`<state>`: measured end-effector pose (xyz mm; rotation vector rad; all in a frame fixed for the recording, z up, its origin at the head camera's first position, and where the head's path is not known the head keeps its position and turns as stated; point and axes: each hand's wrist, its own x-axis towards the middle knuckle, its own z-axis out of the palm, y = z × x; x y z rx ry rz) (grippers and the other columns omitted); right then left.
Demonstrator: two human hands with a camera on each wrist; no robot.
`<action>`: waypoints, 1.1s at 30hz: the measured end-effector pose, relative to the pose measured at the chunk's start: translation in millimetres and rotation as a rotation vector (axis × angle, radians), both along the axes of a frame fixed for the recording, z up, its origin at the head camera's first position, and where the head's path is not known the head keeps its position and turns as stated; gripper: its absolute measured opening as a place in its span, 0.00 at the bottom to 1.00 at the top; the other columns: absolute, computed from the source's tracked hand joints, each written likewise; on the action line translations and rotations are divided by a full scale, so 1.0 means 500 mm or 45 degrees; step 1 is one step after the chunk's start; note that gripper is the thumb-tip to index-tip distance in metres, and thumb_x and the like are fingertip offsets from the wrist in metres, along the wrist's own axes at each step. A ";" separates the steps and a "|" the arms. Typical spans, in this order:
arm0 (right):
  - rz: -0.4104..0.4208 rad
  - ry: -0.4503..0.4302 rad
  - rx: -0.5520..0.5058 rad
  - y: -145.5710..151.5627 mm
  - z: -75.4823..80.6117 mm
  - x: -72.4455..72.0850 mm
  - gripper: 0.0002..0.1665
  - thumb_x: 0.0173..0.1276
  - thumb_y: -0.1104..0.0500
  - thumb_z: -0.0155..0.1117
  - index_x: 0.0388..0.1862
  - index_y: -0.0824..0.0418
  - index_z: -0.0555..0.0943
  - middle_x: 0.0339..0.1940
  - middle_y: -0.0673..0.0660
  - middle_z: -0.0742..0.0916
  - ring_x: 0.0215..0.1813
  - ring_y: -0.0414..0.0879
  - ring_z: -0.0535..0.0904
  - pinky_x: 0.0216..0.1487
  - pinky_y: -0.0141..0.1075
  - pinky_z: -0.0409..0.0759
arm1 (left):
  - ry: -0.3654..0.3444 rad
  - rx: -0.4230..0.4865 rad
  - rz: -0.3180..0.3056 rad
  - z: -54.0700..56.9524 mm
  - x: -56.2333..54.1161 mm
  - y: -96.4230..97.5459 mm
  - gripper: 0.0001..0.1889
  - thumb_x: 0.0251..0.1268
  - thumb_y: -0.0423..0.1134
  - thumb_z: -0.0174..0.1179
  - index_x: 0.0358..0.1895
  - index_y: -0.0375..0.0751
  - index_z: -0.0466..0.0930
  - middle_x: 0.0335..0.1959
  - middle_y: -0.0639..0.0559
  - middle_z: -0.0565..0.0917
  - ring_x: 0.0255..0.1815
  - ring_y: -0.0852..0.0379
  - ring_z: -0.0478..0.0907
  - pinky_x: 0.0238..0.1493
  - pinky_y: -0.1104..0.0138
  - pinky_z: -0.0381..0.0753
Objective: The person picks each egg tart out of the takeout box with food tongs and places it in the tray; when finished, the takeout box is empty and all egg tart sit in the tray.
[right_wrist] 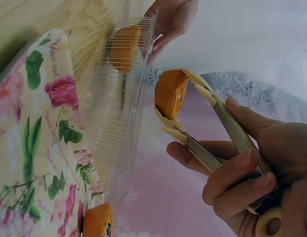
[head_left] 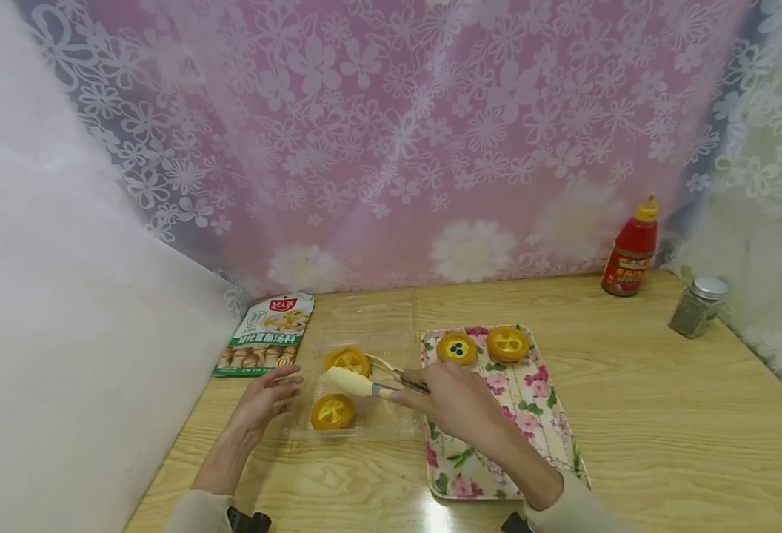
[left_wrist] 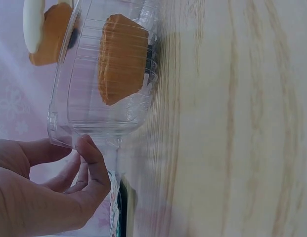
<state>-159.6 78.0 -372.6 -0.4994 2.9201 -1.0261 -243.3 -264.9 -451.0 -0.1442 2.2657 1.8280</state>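
Observation:
My right hand [head_left: 460, 400] grips metal tongs [right_wrist: 232, 123] with cream-coloured tips. Between those tips is an egg tart [right_wrist: 170, 94], held above the rim of a clear plastic container [head_left: 391, 418]. Another egg tart [head_left: 333, 412] sits inside the container, near its front left. At the container's left edge is my left hand [head_left: 264, 403]; in the left wrist view its thumb and index finger pinch the rim at a corner. The container's lid [head_left: 367, 314] lies folded back toward the curtain.
A floral tray [head_left: 531, 414] right of the container bears a tart with dark berries [head_left: 458, 348] and a yellow-topped tart [head_left: 507, 344]. A seasoning packet [head_left: 264, 333] lies at back left. A red sauce bottle [head_left: 631, 252] and a spice jar [head_left: 697, 307] stand far right.

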 end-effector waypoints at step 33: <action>-0.318 -0.075 0.109 0.183 -0.012 0.085 0.40 0.70 0.27 0.61 0.70 0.49 0.82 0.11 0.43 0.62 0.18 0.39 0.54 0.19 0.33 0.55 | -0.009 0.023 -0.017 -0.001 -0.004 -0.004 0.24 0.81 0.31 0.53 0.76 0.34 0.67 0.67 0.36 0.77 0.54 0.53 0.81 0.48 0.61 0.82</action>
